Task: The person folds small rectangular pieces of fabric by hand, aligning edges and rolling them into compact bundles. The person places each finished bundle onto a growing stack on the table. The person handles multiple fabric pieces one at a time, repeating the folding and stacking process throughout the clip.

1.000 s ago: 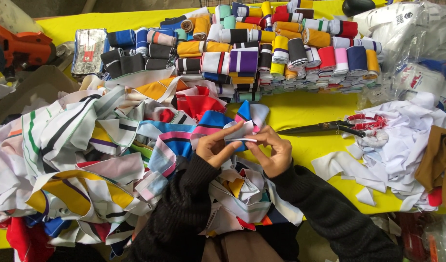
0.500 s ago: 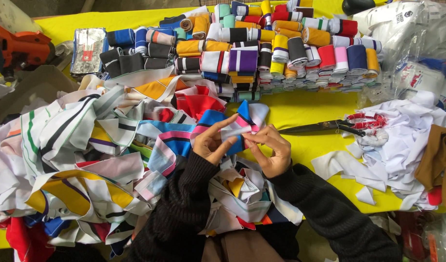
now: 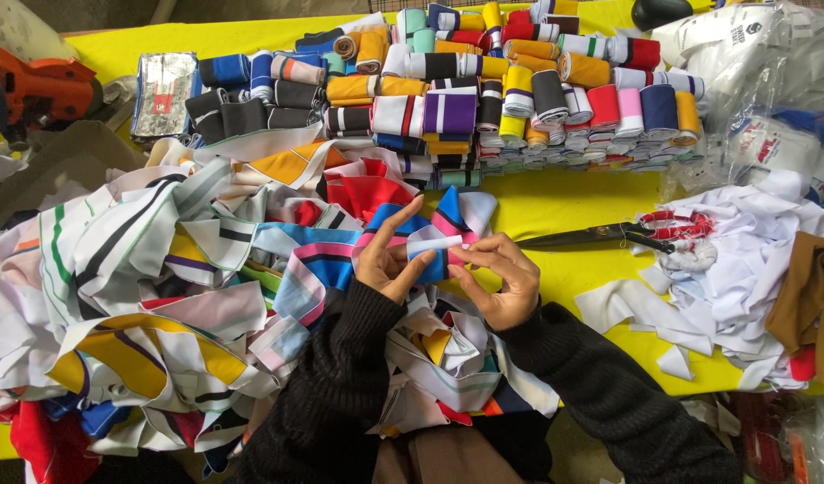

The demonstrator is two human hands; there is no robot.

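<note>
Both hands meet in the middle, over a yellow worktop (image 3: 573, 211). The left hand (image 3: 387, 262) and the right hand (image 3: 494, 278) are pinching a small strip of cloth (image 3: 437, 244) between them. The strip is blue, pink and white, and it is partly rolled (like a tiny bandage). The left hand has its fingers bent round one end, with one finger sticking up. The right hand is curled round the other end, thumb on top. So both hands are closed on the strip.

The strip sits just above a big messy pile of loose cloth strips (image 3: 161, 287). That pile fills the left side and runs under both arms, which wear black sleeves.

At the far side of the worktop there are neat rows of rolled cloth strips (image 3: 483, 99) in many colours: orange, red, black, purple, yellow.

A pair of black scissors (image 3: 600, 236) lies on the worktop, just right of the hands, with red and white wrapping on its handles. Next to it is a heap of white cloth scraps (image 3: 725, 287). An orange tool (image 3: 35, 85) rests at the far left corner.
</note>
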